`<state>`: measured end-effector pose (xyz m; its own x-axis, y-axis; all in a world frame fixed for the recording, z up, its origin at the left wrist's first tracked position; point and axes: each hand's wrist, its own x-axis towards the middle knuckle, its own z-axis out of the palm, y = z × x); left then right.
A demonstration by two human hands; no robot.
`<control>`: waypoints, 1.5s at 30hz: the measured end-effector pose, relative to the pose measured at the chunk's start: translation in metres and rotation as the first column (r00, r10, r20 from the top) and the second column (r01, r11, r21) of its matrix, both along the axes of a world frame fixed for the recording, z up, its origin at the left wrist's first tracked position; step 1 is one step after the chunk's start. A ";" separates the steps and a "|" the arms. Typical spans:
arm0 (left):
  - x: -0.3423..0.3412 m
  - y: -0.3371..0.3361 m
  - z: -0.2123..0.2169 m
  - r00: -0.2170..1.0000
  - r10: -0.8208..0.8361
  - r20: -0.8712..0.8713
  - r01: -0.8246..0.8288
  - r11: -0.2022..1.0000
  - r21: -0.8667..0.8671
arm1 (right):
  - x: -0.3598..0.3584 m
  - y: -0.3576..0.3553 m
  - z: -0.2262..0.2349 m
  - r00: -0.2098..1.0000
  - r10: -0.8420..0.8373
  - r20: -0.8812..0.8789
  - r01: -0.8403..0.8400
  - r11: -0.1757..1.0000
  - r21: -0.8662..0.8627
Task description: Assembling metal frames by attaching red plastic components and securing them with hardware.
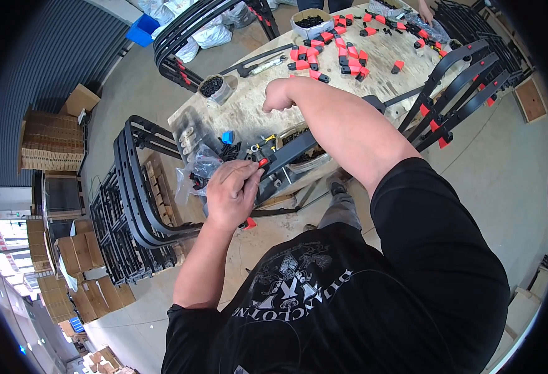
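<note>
The left hand [231,190] has its fingers [249,174] curled tight around the near end of a black bar [289,154], where a small red clip [263,162] sits just past the fingertips. The bar lies slanting across the near edge of the surface [249,109], a pale board top, and its far end runs under the person's right forearm. The right hand [278,95] hangs over the middle of the surface, farther from the person than the bar, bent at the wrist with its fingers tucked out of sight, so it cannot be told whether they hold anything. Touching the bar on its far side is a clear tub [305,159] of dark small parts, and just left of the bar's near end lie a blue piece [227,136] and clear bags [200,163]. Well beyond the bar, at the far end of the surface, red-and-black clips [333,53] lie scattered beside a white bucket [310,23]. Right of the bar, black frames [458,93] with red clips lean against the surface; left of it, more black frames [138,193] stand stacked on the floor.
</note>
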<state>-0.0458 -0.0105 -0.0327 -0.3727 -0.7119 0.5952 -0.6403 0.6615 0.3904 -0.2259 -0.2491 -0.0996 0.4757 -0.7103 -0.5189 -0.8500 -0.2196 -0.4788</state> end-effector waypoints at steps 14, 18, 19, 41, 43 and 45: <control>0.007 -0.011 0.018 0.952 0.128 -0.277 0.032 0.861 0.507 | 0.001 0.005 0.006 1.000 0.005 0.011 -0.005 1.000 -0.027; -0.016 -0.051 0.043 0.981 0.034 -0.190 0.074 0.842 0.535 | -0.004 0.006 0.011 0.993 -0.067 0.097 0.070 0.997 -0.033; -0.029 -0.059 0.046 0.993 -0.072 -0.089 0.109 0.823 0.558 | -0.005 0.007 0.016 0.994 -0.082 0.065 0.083 0.997 -0.005; -0.093 -0.064 0.036 0.919 -0.136 0.369 -0.189 0.671 0.717 | 0.005 -0.007 0.001 0.992 -0.003 0.125 0.016 0.994 -0.106; -0.092 -0.066 0.032 0.932 -0.148 0.331 -0.162 0.647 0.745 | -0.003 0.000 0.005 0.994 -0.008 0.110 0.017 0.997 -0.081; -0.076 -0.069 0.020 0.969 -0.164 0.182 -0.041 0.624 0.781 | -0.001 0.000 0.003 0.995 -0.031 0.092 0.033 0.999 -0.022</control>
